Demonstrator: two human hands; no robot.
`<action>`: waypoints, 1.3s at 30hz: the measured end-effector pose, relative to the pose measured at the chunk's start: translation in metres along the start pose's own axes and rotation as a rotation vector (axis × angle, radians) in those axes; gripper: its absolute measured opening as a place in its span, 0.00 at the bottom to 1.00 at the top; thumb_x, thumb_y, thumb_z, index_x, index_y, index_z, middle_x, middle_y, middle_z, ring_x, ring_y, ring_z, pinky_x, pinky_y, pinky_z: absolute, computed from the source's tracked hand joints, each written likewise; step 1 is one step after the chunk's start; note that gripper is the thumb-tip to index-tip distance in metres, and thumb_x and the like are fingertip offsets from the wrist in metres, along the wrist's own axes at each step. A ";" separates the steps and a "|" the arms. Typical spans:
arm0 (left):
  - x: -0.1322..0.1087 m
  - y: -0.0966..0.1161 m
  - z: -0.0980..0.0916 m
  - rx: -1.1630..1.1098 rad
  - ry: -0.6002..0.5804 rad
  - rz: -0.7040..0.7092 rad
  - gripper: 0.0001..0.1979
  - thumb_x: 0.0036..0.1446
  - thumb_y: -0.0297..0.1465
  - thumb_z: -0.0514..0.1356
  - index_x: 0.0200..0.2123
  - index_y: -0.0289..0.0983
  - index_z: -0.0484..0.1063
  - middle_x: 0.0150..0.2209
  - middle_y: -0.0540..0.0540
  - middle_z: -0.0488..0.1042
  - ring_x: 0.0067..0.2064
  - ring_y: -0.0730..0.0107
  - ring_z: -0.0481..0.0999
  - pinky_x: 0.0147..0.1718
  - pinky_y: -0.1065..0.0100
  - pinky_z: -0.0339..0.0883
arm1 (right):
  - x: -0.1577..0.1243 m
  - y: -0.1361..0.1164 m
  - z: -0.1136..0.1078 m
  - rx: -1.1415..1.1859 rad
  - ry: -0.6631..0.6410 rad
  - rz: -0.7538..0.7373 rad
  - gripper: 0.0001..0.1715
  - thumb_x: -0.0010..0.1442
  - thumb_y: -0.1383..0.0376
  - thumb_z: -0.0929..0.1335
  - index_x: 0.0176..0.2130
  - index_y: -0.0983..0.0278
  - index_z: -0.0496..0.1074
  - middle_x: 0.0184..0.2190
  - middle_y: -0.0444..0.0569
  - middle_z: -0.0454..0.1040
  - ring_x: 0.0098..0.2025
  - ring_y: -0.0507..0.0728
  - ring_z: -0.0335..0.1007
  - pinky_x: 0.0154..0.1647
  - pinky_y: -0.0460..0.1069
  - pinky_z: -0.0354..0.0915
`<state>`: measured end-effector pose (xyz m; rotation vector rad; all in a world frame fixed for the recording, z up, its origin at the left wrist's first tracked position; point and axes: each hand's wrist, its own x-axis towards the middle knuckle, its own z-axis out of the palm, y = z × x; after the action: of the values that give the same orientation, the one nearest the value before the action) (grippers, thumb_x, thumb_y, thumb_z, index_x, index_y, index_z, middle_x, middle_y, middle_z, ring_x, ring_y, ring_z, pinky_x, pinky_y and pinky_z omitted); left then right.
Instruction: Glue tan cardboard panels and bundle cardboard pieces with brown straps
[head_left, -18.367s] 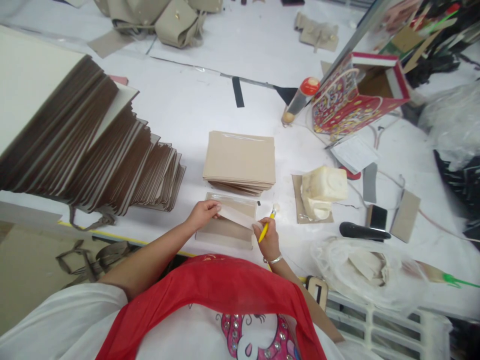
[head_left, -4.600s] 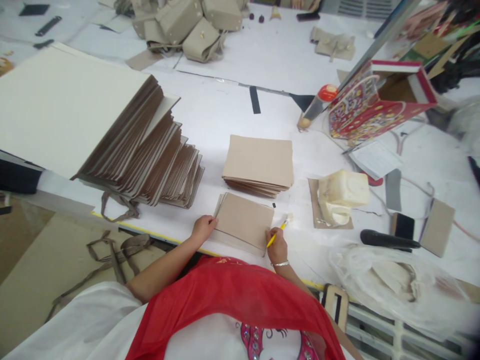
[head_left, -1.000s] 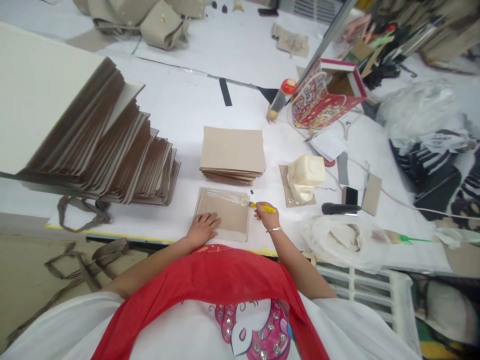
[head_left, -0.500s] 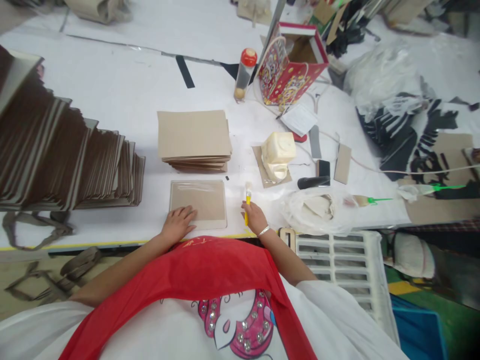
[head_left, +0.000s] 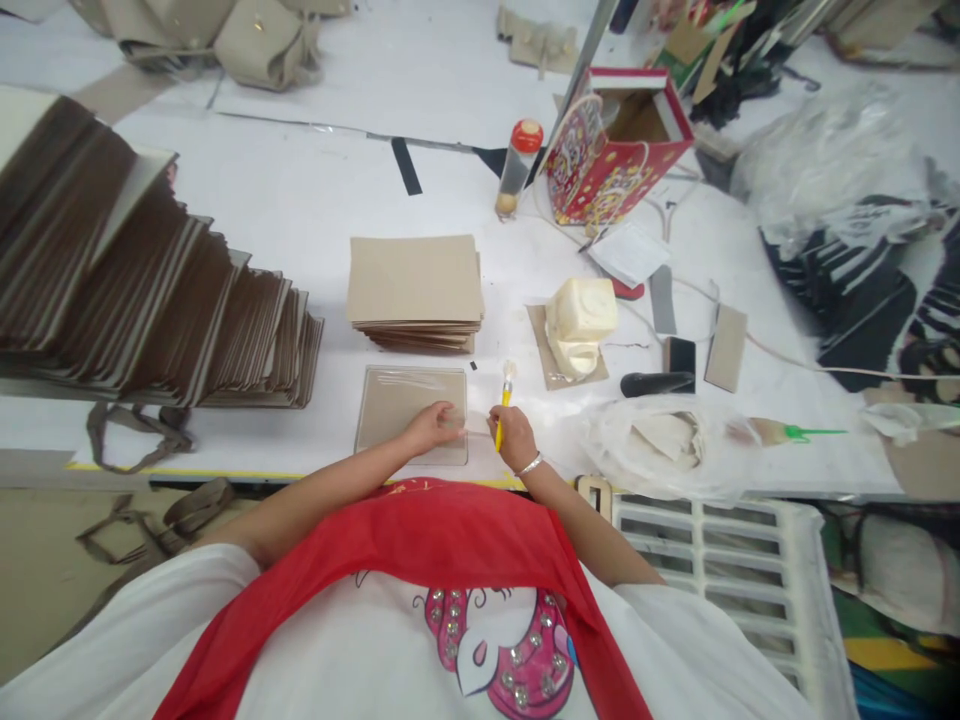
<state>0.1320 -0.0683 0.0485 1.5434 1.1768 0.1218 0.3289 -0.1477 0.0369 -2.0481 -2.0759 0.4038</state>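
A yellow-handled brush point(head_left: 505, 400) stands bristles up in my right hand point(head_left: 516, 438), whose fingers are wrapped round its handle. My left hand point(head_left: 436, 427) is over the right part of a flat beige panel point(head_left: 397, 400) with a clear sheet on it. Its fingers point toward my right hand and look slightly blurred, with a gap between thumb and fingers. A faint clear strip seems to show between the two hands. Behind the panel is a stack of beige sheets point(head_left: 415, 280). To the right of the stack sits a cream glue container point(head_left: 581, 320) on a scrap of board.
Many brown folded pieces point(head_left: 172, 300) stand in a long row at left. A red bag point(head_left: 615, 150), a red-capped bottle point(head_left: 517, 165), a plastic bag point(head_left: 645, 440), black tools point(head_left: 656, 382) and cables lie to the right. A white rack point(head_left: 720, 560) is below the table edge.
My left hand has lifted from the panel's lower left and moved right toward my right hand. My right hand still holds the brush. The view has shifted, so the table contents appear further right.
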 end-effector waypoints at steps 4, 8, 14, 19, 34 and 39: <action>0.007 0.017 0.006 -0.043 -0.038 0.030 0.10 0.53 0.35 0.56 0.32 0.33 0.71 0.24 0.51 0.69 0.24 0.76 0.65 0.25 0.73 0.63 | 0.002 -0.017 -0.011 0.182 0.151 -0.002 0.09 0.63 0.65 0.59 0.41 0.65 0.65 0.33 0.52 0.70 0.38 0.58 0.63 0.43 0.52 0.60; -0.007 0.020 -0.013 -0.015 -0.017 0.190 0.08 0.52 0.32 0.57 0.27 0.34 0.71 0.27 0.50 0.69 0.31 0.74 0.67 0.33 0.72 0.62 | 0.007 -0.028 -0.018 0.351 0.242 -0.120 0.15 0.59 0.62 0.63 0.46 0.64 0.60 0.45 0.56 0.68 0.49 0.60 0.63 0.50 0.56 0.59; -0.030 0.004 -0.052 0.153 0.057 0.384 0.10 0.56 0.33 0.55 0.29 0.36 0.73 0.28 0.48 0.68 0.33 0.72 0.68 0.35 0.72 0.61 | 0.013 -0.038 -0.006 0.514 0.110 -0.072 0.12 0.57 0.62 0.65 0.40 0.62 0.59 0.34 0.49 0.70 0.41 0.57 0.69 0.45 0.54 0.64; -0.034 -0.020 -0.085 0.181 0.186 0.270 0.11 0.58 0.33 0.54 0.29 0.34 0.73 0.28 0.48 0.68 0.32 0.72 0.69 0.34 0.71 0.62 | 0.015 -0.044 0.002 0.557 0.043 0.119 0.11 0.58 0.62 0.63 0.40 0.61 0.56 0.30 0.45 0.71 0.32 0.56 0.71 0.36 0.51 0.66; -0.029 -0.032 -0.128 0.219 0.048 0.290 0.11 0.55 0.33 0.54 0.30 0.35 0.73 0.29 0.47 0.71 0.33 0.70 0.70 0.34 0.71 0.62 | 0.033 -0.086 0.013 0.576 -0.029 0.031 0.13 0.57 0.59 0.64 0.39 0.61 0.56 0.31 0.45 0.71 0.30 0.55 0.70 0.34 0.50 0.66; -0.009 -0.067 -0.131 -0.028 0.183 -0.044 0.11 0.51 0.34 0.55 0.25 0.34 0.72 0.20 0.52 0.68 0.25 0.72 0.67 0.26 0.72 0.60 | 0.040 -0.070 0.017 0.548 -0.057 0.170 0.13 0.56 0.59 0.62 0.40 0.61 0.56 0.30 0.46 0.72 0.29 0.55 0.71 0.31 0.49 0.65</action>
<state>0.0050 0.0060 0.0473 1.5048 1.3456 0.2539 0.2565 -0.1087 0.0413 -1.8841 -1.5805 0.9481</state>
